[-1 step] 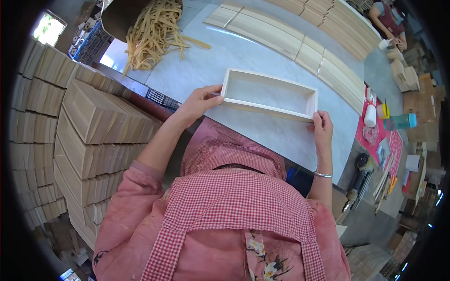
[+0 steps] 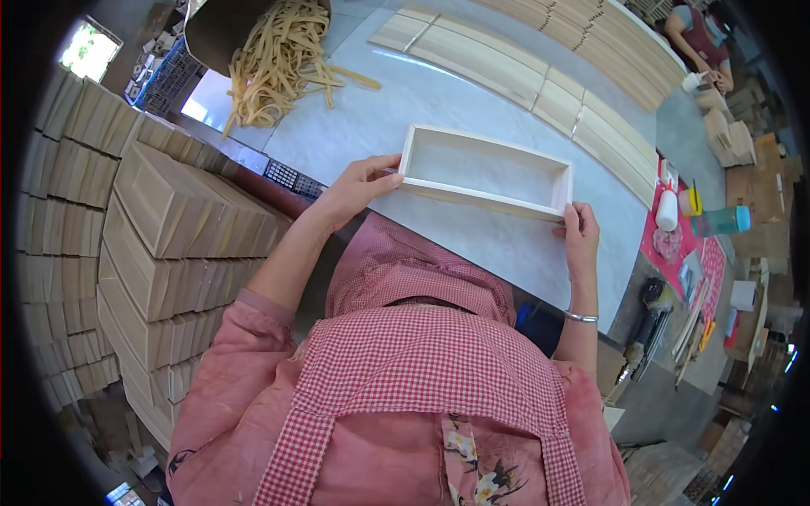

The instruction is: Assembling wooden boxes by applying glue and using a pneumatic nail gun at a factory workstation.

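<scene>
A long rectangular wooden frame (image 2: 484,200), pale and open in the middle, is held at the near side of the marble-patterned table (image 2: 354,110). My left hand (image 2: 364,187) grips its left end, thumb on the near corner and fingers along the outer side. At the right near corner, my right hand (image 2: 580,229) pinches the wood between thumb and fingers; some of those fingertips are hidden. Through the frame's opening the tabletop shows. Beyond it lies a row of flat thin wooden boards (image 2: 481,61).
A pile of tan rubber bands (image 2: 274,67) spills from a container at the far left. Stacked wooden frames (image 2: 181,211) rise at my left. To the right are a white bottle (image 2: 666,209) and a teal-lidded jar (image 2: 724,220). A co-worker (image 2: 700,42) works at far right.
</scene>
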`<act>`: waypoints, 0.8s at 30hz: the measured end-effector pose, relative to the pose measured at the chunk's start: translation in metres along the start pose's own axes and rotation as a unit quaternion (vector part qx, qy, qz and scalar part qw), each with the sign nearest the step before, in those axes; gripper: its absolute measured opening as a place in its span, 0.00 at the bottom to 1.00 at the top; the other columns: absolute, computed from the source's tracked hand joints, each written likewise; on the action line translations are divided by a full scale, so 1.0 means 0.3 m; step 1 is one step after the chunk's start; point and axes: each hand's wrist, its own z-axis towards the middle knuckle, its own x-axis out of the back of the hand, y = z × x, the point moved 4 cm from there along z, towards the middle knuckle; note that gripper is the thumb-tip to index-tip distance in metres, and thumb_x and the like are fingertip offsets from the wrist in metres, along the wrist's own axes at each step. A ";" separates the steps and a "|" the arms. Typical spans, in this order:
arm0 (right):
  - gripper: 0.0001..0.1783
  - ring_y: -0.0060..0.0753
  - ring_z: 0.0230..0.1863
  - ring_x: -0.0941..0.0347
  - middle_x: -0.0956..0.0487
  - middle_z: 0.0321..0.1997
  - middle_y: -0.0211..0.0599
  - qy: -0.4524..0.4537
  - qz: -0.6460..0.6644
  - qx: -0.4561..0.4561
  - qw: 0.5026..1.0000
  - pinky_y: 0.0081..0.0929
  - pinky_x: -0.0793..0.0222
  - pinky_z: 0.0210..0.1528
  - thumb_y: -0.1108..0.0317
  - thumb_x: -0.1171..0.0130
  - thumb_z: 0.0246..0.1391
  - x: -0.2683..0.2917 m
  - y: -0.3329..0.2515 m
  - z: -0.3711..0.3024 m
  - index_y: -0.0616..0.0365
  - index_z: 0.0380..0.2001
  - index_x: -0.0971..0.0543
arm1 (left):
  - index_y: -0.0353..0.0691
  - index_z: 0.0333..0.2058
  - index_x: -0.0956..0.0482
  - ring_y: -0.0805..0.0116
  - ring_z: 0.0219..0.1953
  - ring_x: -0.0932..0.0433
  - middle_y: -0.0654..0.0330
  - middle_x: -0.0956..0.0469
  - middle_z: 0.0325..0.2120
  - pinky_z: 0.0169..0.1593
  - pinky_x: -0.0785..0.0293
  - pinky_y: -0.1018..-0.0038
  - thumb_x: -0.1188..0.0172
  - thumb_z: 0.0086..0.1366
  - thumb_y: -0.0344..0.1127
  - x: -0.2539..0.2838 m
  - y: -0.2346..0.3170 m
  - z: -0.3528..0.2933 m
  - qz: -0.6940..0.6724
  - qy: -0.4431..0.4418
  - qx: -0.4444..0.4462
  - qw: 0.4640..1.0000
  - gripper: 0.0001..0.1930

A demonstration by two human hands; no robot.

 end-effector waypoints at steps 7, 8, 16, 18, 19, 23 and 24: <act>0.09 0.27 0.33 0.28 0.21 0.35 0.36 0.053 -0.138 0.108 0.983 0.25 0.27 0.37 0.69 0.43 0.62 -0.011 -0.034 0.004 0.63 0.42 0.22 | 0.33 0.51 0.17 0.69 0.34 0.19 0.54 0.16 0.39 0.38 0.22 0.75 0.44 0.69 0.32 0.000 0.059 0.175 0.099 0.084 -0.040 0.991 0.16; 0.09 0.27 0.33 0.28 0.21 0.35 0.36 0.047 -0.140 0.107 0.983 0.25 0.27 0.37 0.69 0.43 0.62 -0.011 -0.038 0.006 0.63 0.42 0.22 | 0.33 0.51 0.17 0.69 0.34 0.19 0.54 0.16 0.39 0.38 0.22 0.75 0.44 0.69 0.32 0.002 0.058 0.202 0.096 0.088 -0.035 0.991 0.16; 0.08 0.29 0.32 0.28 0.21 0.35 0.34 0.035 -0.154 0.069 0.985 0.27 0.29 0.37 0.72 0.40 0.57 0.028 -0.020 0.020 0.60 0.40 0.23 | 0.37 0.36 0.13 0.59 0.24 0.24 0.56 0.17 0.23 0.34 0.25 0.65 0.39 0.56 0.32 -0.013 0.085 0.411 0.362 0.078 -0.213 0.904 0.11; 0.10 0.30 0.33 0.27 0.21 0.37 0.33 0.001 -0.163 0.056 0.985 0.26 0.29 0.39 0.71 0.38 0.55 0.006 -0.025 0.035 0.58 0.42 0.22 | 0.36 0.30 0.16 0.57 0.21 0.27 0.54 0.20 0.21 0.31 0.29 0.63 0.39 0.57 0.37 0.018 0.095 0.376 0.429 0.083 -0.200 0.877 0.10; 0.12 0.31 0.35 0.27 0.21 0.38 0.34 -0.019 -0.156 0.043 0.987 0.26 0.29 0.40 0.70 0.37 0.55 0.010 -0.030 0.043 0.57 0.43 0.21 | 0.34 0.28 0.18 0.59 0.21 0.27 0.55 0.20 0.20 0.29 0.30 0.65 0.39 0.58 0.35 0.035 0.079 0.371 0.425 0.087 -0.215 0.875 0.09; 0.19 0.39 0.44 0.25 0.21 0.46 0.41 0.203 -0.248 0.198 0.926 0.33 0.29 0.47 0.67 0.33 0.54 0.256 0.031 0.156 0.59 0.48 0.22 | 0.31 0.44 0.16 0.70 0.29 0.25 0.59 0.20 0.30 0.36 0.25 0.75 0.41 0.64 0.28 0.054 0.074 0.276 0.220 0.135 -0.137 0.956 0.12; 0.21 0.42 0.48 0.25 0.21 0.49 0.44 0.288 -0.296 0.215 0.885 0.35 0.29 0.50 0.66 0.32 0.54 0.381 0.054 0.198 0.60 0.50 0.22 | 0.32 0.47 0.17 0.71 0.31 0.25 0.60 0.20 0.33 0.36 0.26 0.77 0.41 0.64 0.27 0.065 0.063 0.234 0.167 0.162 -0.097 0.968 0.14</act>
